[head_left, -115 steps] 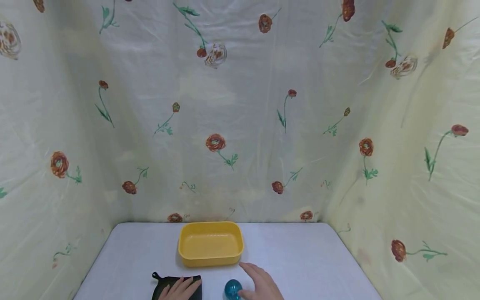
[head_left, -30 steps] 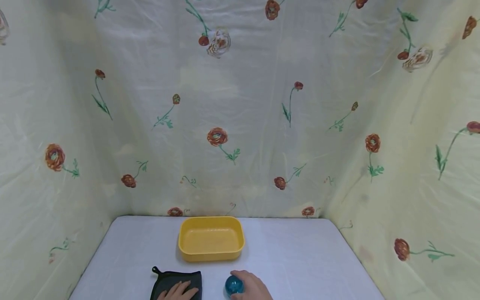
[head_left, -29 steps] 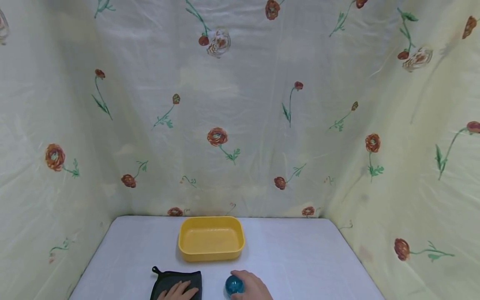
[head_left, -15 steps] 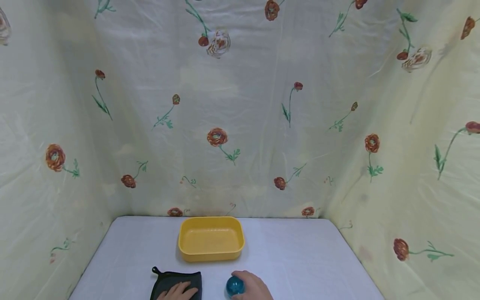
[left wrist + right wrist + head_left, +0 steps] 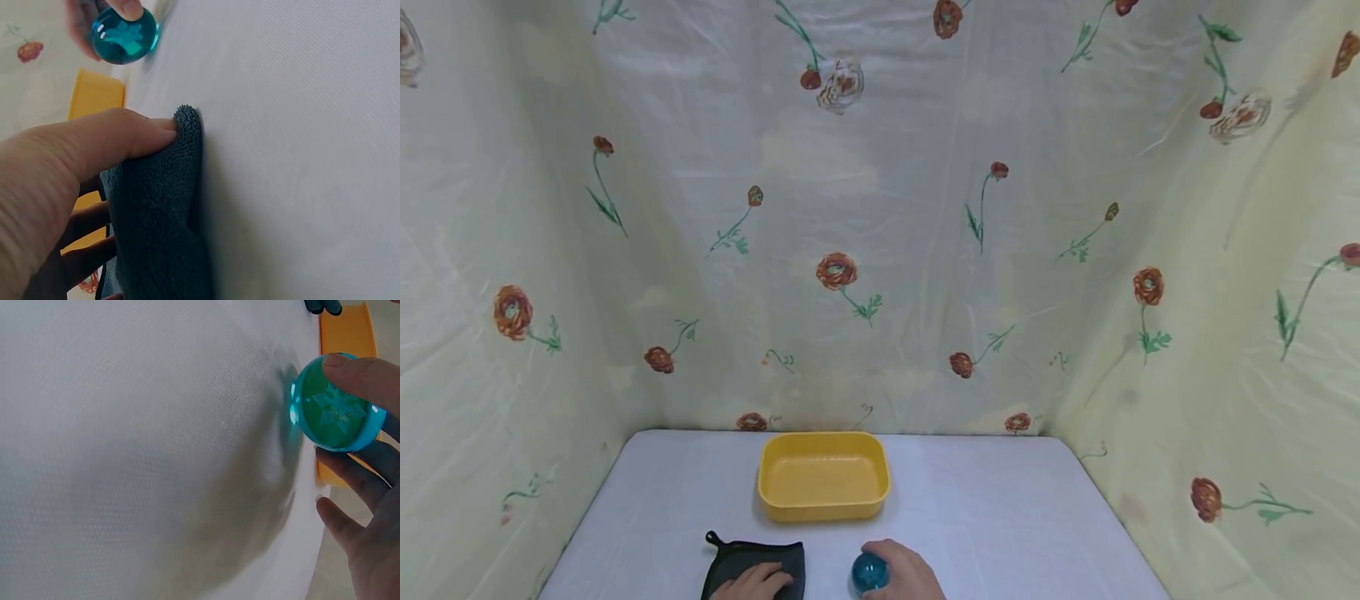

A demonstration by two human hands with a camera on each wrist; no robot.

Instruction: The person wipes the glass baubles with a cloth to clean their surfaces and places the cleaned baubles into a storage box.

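Observation:
A dark pot holder point(image 5: 730, 562) with a black border and a corner loop lies on the table's front left. My left hand point(image 5: 752, 581) is over it, fingers bent. In the left wrist view its thumb presses the edge of the terry fabric point(image 5: 162, 212), which is bunched up between thumb and fingers. To the right, a see-through blue ball point(image 5: 869, 573) sits on the white cloth. My right hand point(image 5: 906, 573) holds it between thumb and fingers; the right wrist view shows a star-like pattern inside the ball point(image 5: 334, 415). Its other fingers extend beside the ball.
A yellow rectangular tub point(image 5: 823, 510) stands behind the pot holder and ball, towards the back of the white-covered table point(image 5: 985, 500). Flower-printed curtains point(image 5: 895, 367) hang at the back and both sides.
Since the earliest frame my right hand has closed round the ball, from a wider spread beside it. My left fingers have drawn in on the pot holder. The head view has tilted slightly.

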